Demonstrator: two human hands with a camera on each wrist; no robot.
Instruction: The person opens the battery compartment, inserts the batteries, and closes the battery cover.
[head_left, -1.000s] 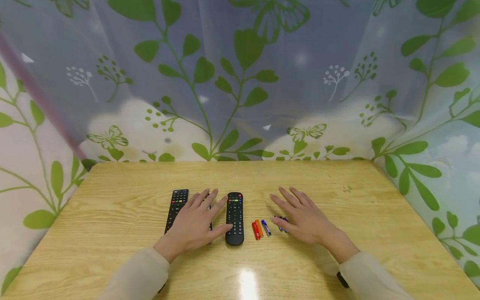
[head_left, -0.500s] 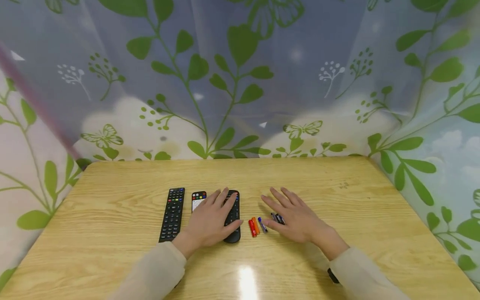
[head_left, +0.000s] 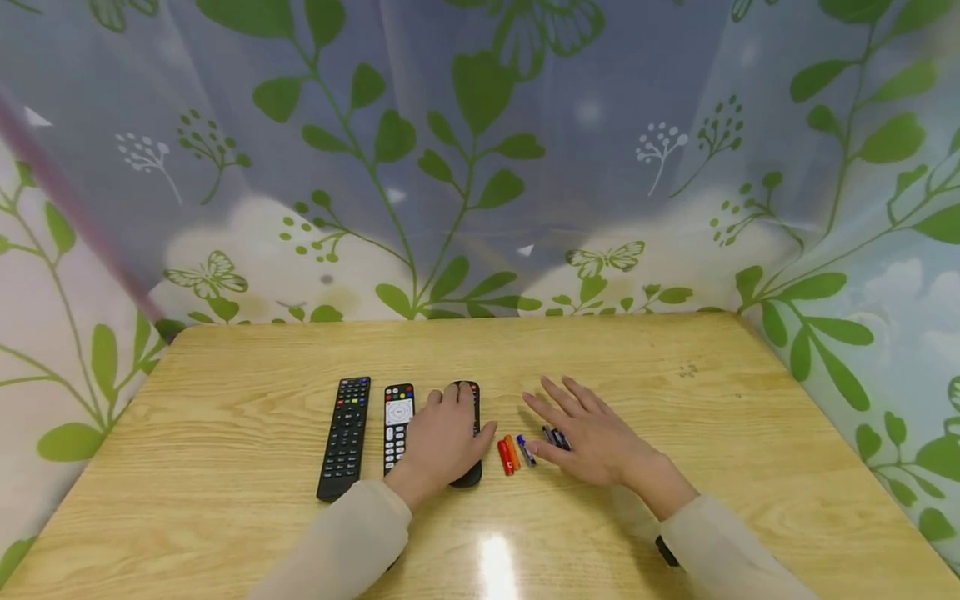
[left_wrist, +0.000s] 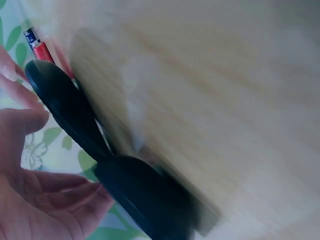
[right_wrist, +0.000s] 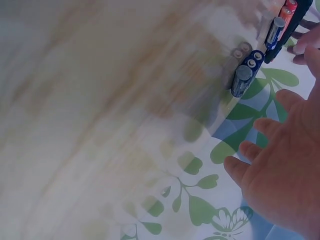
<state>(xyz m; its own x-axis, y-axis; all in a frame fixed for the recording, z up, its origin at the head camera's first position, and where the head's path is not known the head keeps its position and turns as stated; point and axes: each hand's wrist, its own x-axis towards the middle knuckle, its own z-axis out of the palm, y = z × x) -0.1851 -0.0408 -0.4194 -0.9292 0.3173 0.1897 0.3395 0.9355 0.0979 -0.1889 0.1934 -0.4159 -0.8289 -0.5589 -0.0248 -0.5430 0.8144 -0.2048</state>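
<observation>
In the head view my left hand [head_left: 442,433] is over the right-hand black remote control [head_left: 470,477], its fingers bent down near the remote's top end and its thumb out past the right side. The middle remote control [head_left: 399,412], with a white button panel, is partly hidden by this hand. In the left wrist view the thumb and fingers lie beside the dark remotes [left_wrist: 62,105]. My right hand [head_left: 600,437] hovers with fingers spread near several dark batteries [head_left: 555,437], partly covering them. Beside its thumb lie a red battery [head_left: 506,457], an orange battery [head_left: 513,452] and a blue-tipped battery [head_left: 527,451].
A third, long black remote control [head_left: 345,437] lies at the left of the wooden table [head_left: 240,400]. A leaf-patterned curtain [head_left: 480,167] hangs behind the table and at both sides.
The left hand has moved right, off the left remote and across the middle one to the right-hand remote, its fingers bending down. The right hand has kept nearly the same place and pose.
</observation>
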